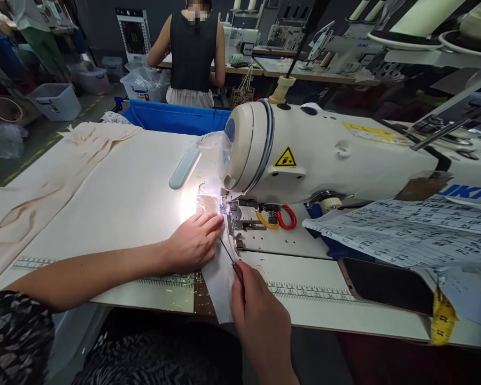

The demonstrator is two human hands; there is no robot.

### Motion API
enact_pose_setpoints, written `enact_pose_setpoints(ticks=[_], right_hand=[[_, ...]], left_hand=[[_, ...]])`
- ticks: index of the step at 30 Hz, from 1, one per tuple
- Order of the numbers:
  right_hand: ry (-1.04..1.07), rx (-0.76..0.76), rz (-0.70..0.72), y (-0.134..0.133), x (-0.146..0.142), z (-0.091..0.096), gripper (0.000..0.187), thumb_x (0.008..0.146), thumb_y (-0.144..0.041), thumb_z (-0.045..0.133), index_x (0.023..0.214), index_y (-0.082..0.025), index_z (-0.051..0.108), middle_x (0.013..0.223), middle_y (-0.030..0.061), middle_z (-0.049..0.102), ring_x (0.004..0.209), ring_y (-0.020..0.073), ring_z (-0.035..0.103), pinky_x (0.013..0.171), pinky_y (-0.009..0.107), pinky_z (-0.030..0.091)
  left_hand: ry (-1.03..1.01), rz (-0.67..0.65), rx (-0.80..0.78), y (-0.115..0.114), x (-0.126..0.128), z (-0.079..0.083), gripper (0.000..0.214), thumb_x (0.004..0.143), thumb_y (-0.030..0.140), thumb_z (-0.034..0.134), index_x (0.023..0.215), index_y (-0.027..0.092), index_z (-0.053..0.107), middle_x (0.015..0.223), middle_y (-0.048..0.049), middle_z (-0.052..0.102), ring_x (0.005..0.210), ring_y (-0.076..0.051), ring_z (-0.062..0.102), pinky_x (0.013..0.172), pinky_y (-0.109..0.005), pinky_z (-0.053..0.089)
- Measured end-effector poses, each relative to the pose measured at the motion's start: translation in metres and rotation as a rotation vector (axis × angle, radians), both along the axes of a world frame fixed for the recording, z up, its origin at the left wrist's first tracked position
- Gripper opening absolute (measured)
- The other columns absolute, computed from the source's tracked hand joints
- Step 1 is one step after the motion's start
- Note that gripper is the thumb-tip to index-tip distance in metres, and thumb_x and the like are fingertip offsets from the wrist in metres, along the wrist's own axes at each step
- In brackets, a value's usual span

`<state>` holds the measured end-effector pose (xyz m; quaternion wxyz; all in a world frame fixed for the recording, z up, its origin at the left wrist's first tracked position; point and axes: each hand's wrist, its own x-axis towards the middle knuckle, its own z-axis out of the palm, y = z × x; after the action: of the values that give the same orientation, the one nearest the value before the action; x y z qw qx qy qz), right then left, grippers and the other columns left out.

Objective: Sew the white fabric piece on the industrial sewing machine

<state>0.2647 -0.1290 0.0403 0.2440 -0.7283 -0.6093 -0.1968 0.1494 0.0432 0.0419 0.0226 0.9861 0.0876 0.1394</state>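
A white strip of fabric (pixel 218 275) lies on the sewing table and runs up under the presser foot (pixel 226 211) of a white sewing machine (pixel 324 155). My left hand (pixel 194 240) lies on the strip just left of the needle, fingers together and pressing the cloth down. My right hand (pixel 260 321) is closed in a pinch on a thin dark pointed tool (pixel 229 256), whose tip points at the fabric near the foot.
Cream cloth (pixel 44 182) is piled at the table's left. A printed sheet (pixel 417 235), a dark phone (pixel 385 286) and a yellow tape measure (pixel 441 321) lie at the right. Red and yellow snips (pixel 280 219) rest under the machine arm. Behind a blue bin (pixel 176 117), another person (pixel 192 53) works.
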Motion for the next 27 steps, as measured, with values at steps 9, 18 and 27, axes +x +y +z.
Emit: enact_pose_setpoints(ticks=[9, 18, 27], right_hand=[[0.063, -0.047, 0.000, 0.002, -0.001, 0.000, 0.034, 0.106, -0.019, 0.029, 0.109, -0.015, 0.063, 0.093, 0.0060, 0.075, 0.072, 0.0148, 0.072, 0.053, 0.021, 0.049], [0.101, -0.032, 0.012, 0.010, -0.002, -0.002, 0.034, 0.104, -0.019, 0.031, 0.109, -0.015, 0.065, 0.096, 0.0081, 0.075, 0.077, 0.0162, 0.073, 0.059, 0.022, 0.051], [0.089, -0.017, -0.015, 0.025, -0.003, -0.008, 0.037, 0.103, -0.019, 0.031, 0.106, -0.015, 0.068, 0.093, 0.0077, 0.076, 0.071, 0.0156, 0.072, 0.054, 0.021, 0.048]], left_hand=[[0.003, -0.023, 0.048, -0.009, -0.003, -0.001, 0.049, 0.098, 0.022, 0.040, 0.133, -0.007, 0.055, 0.141, -0.0262, 0.053, 0.133, -0.038, 0.048, 0.110, -0.052, 0.046], [-0.008, -0.035, 0.042, -0.008, -0.002, -0.003, 0.044, 0.094, 0.022, 0.042, 0.124, -0.004, 0.061, 0.138, -0.0255, 0.056, 0.130, -0.037, 0.049, 0.111, -0.053, 0.044], [-0.012, 0.106, -0.005, 0.003, 0.007, 0.005, 0.039, 0.087, 0.021, 0.047, 0.119, 0.006, 0.064, 0.112, -0.0191, 0.061, 0.105, -0.033, 0.054, 0.092, -0.050, 0.051]])
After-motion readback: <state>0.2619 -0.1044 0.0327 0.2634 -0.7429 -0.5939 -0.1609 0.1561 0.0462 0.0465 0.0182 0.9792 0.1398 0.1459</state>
